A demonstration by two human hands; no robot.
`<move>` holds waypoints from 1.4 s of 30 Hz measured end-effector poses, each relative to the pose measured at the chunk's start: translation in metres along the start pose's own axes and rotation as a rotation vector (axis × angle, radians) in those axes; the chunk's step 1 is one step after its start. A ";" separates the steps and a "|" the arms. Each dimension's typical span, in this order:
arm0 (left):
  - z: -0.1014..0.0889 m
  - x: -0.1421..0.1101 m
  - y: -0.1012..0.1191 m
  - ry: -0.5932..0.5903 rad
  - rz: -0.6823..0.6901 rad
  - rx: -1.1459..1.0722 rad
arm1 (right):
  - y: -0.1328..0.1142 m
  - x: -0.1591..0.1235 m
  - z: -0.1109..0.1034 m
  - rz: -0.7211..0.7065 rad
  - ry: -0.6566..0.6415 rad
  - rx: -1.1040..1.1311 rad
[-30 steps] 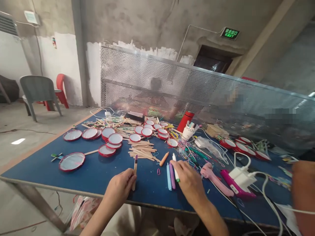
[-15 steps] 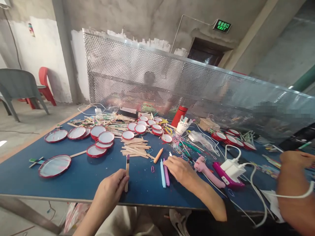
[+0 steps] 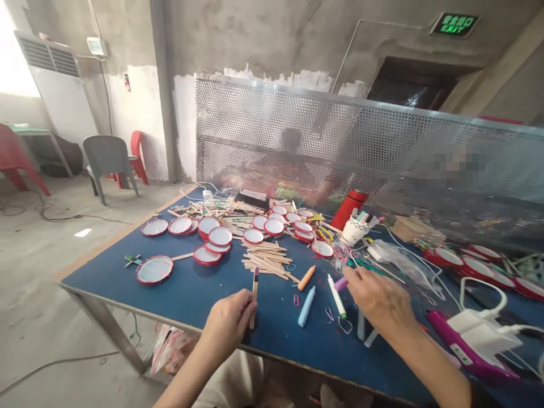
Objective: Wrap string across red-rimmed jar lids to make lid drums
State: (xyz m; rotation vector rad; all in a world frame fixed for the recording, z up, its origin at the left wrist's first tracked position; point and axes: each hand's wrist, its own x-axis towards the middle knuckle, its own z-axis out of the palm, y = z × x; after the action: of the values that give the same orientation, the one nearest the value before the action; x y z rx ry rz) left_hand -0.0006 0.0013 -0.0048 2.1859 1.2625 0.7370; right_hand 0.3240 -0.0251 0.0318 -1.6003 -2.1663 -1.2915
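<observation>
My left hand (image 3: 232, 317) grips a wooden craft stick (image 3: 254, 300) upright near the table's front edge; its top is coloured purple with a dark band below. Closed around a purple marker (image 3: 341, 283), my right hand (image 3: 380, 300) is over the table to the right. Just left of that hand lies a white marker (image 3: 336, 296) with a green end. A light blue marker (image 3: 306, 307) and an orange marker (image 3: 306, 278) lie between my hands. Behind them spreads a pile of plain craft sticks (image 3: 267, 258).
Red-rimmed white discs (image 3: 155, 269) lie across the left and middle. Farther back stand a red flask (image 3: 349, 208) and a white cup (image 3: 355, 229) of pens. A magenta power strip (image 3: 467, 351) with white plugs sits at right. A perforated metal screen (image 3: 263, 136) borders the back.
My right hand has taken the purple marker from beside the blue one and moved it rightward, uncovering the white marker. The view has turned left. My left hand still holds its craft stick.
</observation>
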 end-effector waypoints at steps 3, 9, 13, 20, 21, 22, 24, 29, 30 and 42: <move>-0.001 0.000 0.000 -0.011 0.008 -0.032 | 0.008 0.004 -0.016 0.157 0.101 -0.023; 0.000 0.003 -0.002 -0.004 -0.008 -0.028 | 0.016 0.012 -0.025 0.279 0.227 0.069; 0.002 0.005 -0.006 0.021 0.004 -0.018 | 0.009 0.013 -0.010 0.199 -0.036 0.161; 0.001 0.006 -0.006 0.051 0.049 -0.017 | -0.028 0.012 0.024 0.135 -0.189 0.270; 0.001 0.006 -0.007 0.055 0.056 -0.016 | -0.029 0.013 0.026 0.135 -0.195 0.292; 0.001 0.006 -0.008 0.059 0.061 -0.015 | -0.027 0.014 0.028 0.143 -0.199 0.312; 0.002 0.006 -0.009 0.066 0.068 -0.016 | -0.015 0.016 0.027 0.201 -0.190 0.333; 0.003 0.009 -0.015 0.096 0.104 -0.041 | 0.050 0.009 0.008 0.497 -0.150 0.273; 0.003 0.009 -0.015 0.101 0.112 -0.045 | 0.063 0.005 0.002 0.535 -0.168 0.262; 0.004 0.009 -0.016 0.102 0.112 -0.047 | 0.034 -0.035 -0.006 0.381 -0.584 0.279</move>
State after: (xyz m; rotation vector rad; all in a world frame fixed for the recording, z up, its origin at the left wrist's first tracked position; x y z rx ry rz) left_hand -0.0043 0.0161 -0.0163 2.2196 1.1661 0.9239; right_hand 0.3652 -0.0521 0.0337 -2.3099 -2.0315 -0.4218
